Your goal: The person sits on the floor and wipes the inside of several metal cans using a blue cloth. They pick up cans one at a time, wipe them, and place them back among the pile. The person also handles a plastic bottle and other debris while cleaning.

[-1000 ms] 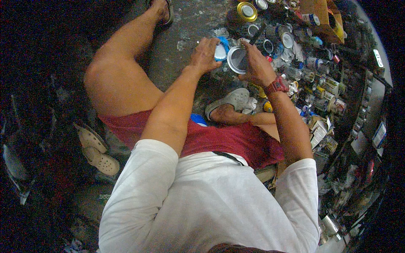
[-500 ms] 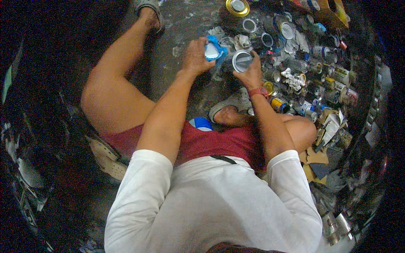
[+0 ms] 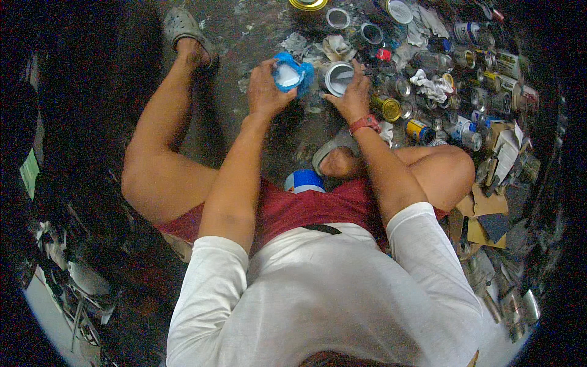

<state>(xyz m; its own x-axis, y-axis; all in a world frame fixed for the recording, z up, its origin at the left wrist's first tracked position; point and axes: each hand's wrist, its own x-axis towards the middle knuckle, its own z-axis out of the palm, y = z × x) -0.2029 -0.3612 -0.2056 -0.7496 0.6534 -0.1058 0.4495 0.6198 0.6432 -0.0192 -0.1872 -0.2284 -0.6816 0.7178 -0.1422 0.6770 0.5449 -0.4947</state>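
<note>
My left hand (image 3: pixel 266 92) is wrapped round something bundled in crinkled blue plastic (image 3: pixel 304 76). A white surface (image 3: pixel 286 74) shows in its open top; whether that is a filling or a container's inside I cannot tell. A small gap to the right, my right hand (image 3: pixel 353 95) grips an open round can (image 3: pixel 338 78) by its side. The can's pale rim is turned up toward me, and its inside looks greyish white. Crumpled whitish paper (image 3: pixel 337 48) lies just beyond the can.
Many empty-looking jars and cans crowd the floor on the right, among them a yellow-banded can (image 3: pixel 420 131) and a gold-lidded one (image 3: pixel 387 107). Crumpled tissue (image 3: pixel 431 87) lies on them. Torn cardboard (image 3: pixel 489 200) is by my right knee. A blue-and-white round container (image 3: pixel 304 180) sits between my legs.
The whole view has shifted, with the jars on the floor now higher and further left. Both hands keep their holds, and the can and the blue plastic bundle appear slightly further left.
</note>
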